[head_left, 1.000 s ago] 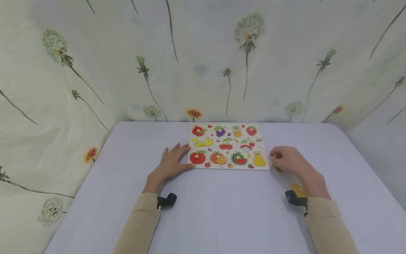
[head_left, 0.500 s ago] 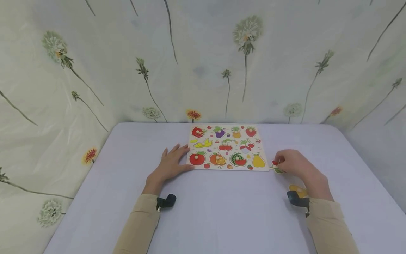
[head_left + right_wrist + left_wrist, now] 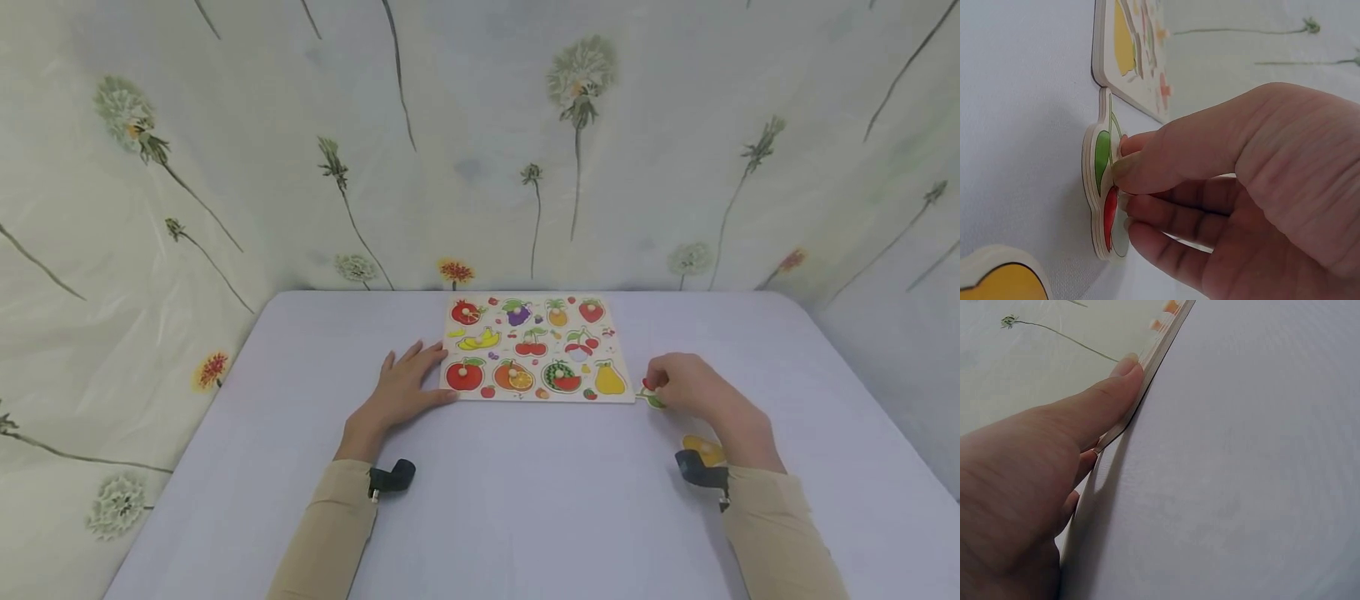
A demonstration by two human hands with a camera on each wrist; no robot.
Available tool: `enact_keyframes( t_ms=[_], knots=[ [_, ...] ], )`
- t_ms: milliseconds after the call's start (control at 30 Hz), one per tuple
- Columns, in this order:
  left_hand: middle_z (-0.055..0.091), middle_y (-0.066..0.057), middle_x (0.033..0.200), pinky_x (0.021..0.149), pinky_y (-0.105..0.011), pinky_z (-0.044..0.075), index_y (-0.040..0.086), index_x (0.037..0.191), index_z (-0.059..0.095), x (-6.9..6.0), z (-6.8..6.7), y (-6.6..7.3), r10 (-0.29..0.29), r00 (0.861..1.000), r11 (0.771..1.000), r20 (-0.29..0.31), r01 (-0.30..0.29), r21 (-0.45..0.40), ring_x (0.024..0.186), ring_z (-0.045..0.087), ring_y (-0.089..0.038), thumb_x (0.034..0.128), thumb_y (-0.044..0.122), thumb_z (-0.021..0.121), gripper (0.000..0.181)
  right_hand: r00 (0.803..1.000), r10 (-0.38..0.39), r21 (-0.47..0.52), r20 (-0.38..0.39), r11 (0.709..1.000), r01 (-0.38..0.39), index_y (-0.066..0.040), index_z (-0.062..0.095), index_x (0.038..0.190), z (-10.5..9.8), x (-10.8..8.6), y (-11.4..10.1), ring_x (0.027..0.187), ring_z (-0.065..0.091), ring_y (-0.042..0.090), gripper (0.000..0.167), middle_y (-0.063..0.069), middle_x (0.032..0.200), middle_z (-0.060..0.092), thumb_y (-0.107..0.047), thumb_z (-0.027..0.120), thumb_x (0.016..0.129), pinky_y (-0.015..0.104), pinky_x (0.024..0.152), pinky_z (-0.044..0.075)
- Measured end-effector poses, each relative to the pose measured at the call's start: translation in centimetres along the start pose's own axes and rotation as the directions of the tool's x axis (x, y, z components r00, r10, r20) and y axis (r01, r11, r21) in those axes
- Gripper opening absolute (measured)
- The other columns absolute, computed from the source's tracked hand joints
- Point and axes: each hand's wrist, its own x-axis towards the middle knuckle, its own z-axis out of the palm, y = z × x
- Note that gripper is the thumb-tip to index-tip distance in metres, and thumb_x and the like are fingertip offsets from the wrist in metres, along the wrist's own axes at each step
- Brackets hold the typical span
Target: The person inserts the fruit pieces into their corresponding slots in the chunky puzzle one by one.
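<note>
A wooden fruit puzzle board (image 3: pixel 525 395) lies on the white table. My left hand (image 3: pixel 401 387) rests at its left side, fingers spread; in the left wrist view the thumb (image 3: pixel 1119 384) lies on the board's corner. To the right of the board, my right hand (image 3: pixel 690 387) pinches a fruit puzzle piece (image 3: pixel 1104 162) with a green leaf and red fruit. The piece's stem end is at the board's front right corner. Thumb and fingers hide part of the piece's face, and its knob cannot be made out.
A yellow puzzle piece (image 3: pixel 703 450) lies on the table below the right wrist, partly hidden by the wrist camera (image 3: pixel 701 468). Behind the table (image 3: pixel 525 517) hangs a dandelion-patterned cloth (image 3: pixel 465 167). The pear slot (image 3: pixel 610 379) sits at the board's right edge.
My right hand has shifted slightly right and down, and more of the red and green piece shows beneath its fingers. The left hand stays on the board's edge.
</note>
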Motion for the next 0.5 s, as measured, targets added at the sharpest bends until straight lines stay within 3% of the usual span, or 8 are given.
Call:
enact_keyframes(
  t_ms=[500],
  knots=[
    [0.035, 0.006, 0.162, 0.125, -0.059, -0.003, 0.025, 0.151, 0.043, 0.18, 0.05, -0.01, 0.001, 1.0, 1.0, -0.003, -0.001, -0.002, 0.156, 0.014, -0.023, 0.0807, 0.06, 0.072, 0.084, 0.999, -0.03, 0.001, -0.026, 1.0, 0.03, -0.006, 0.066, 0.093, -0.02, 0.12, 0.35, 0.081, 0.054, 0.024, 0.009, 0.011, 0.092, 0.063, -0.003, 0.061, 0.086, 0.028, 0.066, 0.045]
  ],
)
